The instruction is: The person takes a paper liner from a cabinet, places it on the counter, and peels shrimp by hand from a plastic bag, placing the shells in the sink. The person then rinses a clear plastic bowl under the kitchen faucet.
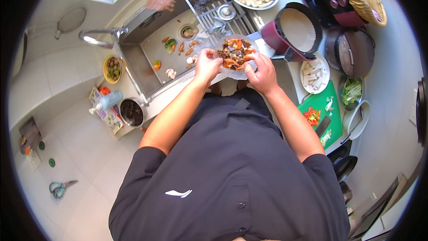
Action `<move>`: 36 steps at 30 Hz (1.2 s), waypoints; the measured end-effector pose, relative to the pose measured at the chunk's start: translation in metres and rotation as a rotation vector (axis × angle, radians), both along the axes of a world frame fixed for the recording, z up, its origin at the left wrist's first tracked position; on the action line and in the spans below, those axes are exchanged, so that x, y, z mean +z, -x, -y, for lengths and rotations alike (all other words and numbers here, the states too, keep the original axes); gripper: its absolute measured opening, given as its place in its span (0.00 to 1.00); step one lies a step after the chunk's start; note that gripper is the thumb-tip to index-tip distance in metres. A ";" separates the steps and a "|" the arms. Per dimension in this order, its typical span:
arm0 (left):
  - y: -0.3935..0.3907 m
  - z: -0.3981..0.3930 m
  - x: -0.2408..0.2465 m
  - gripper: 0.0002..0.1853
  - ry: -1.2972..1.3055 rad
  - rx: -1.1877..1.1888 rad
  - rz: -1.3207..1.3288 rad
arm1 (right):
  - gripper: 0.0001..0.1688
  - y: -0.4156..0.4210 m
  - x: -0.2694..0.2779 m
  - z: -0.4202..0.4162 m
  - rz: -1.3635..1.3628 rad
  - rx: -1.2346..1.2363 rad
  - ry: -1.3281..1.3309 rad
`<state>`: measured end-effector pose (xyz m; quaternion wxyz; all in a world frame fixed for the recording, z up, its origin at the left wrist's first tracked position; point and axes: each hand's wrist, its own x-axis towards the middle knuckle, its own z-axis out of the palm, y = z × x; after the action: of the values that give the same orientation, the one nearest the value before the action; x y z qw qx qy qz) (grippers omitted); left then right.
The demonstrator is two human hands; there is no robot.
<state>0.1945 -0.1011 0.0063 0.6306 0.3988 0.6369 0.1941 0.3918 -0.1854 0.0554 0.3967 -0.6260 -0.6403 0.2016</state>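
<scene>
Between my hands is a shallow translucent bowl [230, 73] at the front edge of the sink. Orange and dark brown food pieces [235, 53] fill it, too mixed to name exactly. My left hand [207, 67] grips the bowl's left rim, its fingers curled over the edge. On the right side, my right hand [262, 73] pinches the rim with thumb and forefinger, fingertips close to the food. The stainless steel sink [147, 60] lies just beyond, with orange and green food scraps [170, 45] and pale pieces [170, 73] scattered on its floor.
An air fryer basket [274, 38] with a paper liner stands at right. Nearby are a bowl of white strips [314, 73] and a green cutting board [336, 113] with a knife [322, 126]. A faucet [100, 36] and a pot of dark food [132, 112] are at left.
</scene>
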 end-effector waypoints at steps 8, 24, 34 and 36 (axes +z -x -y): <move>-0.074 -0.038 0.079 0.27 0.144 -0.199 0.323 | 0.09 -0.061 0.037 0.005 -0.616 -0.261 -0.251; -0.280 -0.097 0.066 0.32 -1.023 -0.772 -0.410 | 0.32 -0.216 0.008 -0.042 -1.453 -0.564 0.179; -0.296 -0.083 0.054 0.36 -1.304 -0.936 -0.503 | 0.24 -0.224 -0.043 -0.058 -1.384 -0.384 0.642; -0.292 -0.081 0.052 0.33 -1.335 -0.928 -0.510 | 0.24 -0.220 -0.024 -0.055 -1.169 -0.300 0.739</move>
<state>0.4863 -0.0198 0.0580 0.1163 0.9391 0.2837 0.1549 0.6115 -0.1306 0.0314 0.4606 -0.5903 -0.1189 0.6521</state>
